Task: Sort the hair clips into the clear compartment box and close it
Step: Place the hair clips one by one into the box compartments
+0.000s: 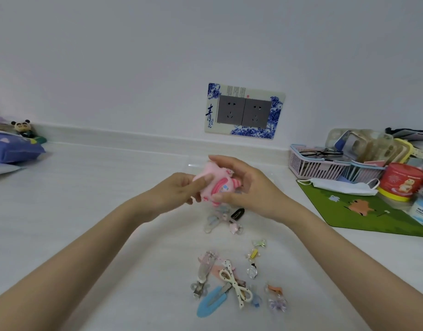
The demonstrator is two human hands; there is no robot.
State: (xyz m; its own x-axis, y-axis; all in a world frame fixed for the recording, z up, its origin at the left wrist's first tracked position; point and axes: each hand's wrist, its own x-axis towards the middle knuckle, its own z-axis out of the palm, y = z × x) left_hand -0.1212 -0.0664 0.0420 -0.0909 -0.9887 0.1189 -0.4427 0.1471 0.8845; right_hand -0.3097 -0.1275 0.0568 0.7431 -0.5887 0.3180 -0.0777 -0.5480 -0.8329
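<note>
Both my hands hold a pink plush hair clip (214,185) up over the white table. My left hand (179,191) grips its left side and my right hand (239,185) pinches its right side. Below the hands lies a small cluster of pastel clips and a black snap clip (238,214). Nearer to me several more clips are scattered: a blue snap clip (209,303), a white dotted bow clip (234,283), a clear glitter clip (204,268) and a purple flower clip (277,304). A faint clear box edge (193,163) shows behind my hands; I cannot tell its compartments.
A pink basket (313,168) with glasses and a phone case stands at the right back. A green mat (356,211) carries a face mask (342,186), a red tin (400,181) and a white jar (422,209). A blue pack (12,149) lies far left. Wall sockets (244,113) behind.
</note>
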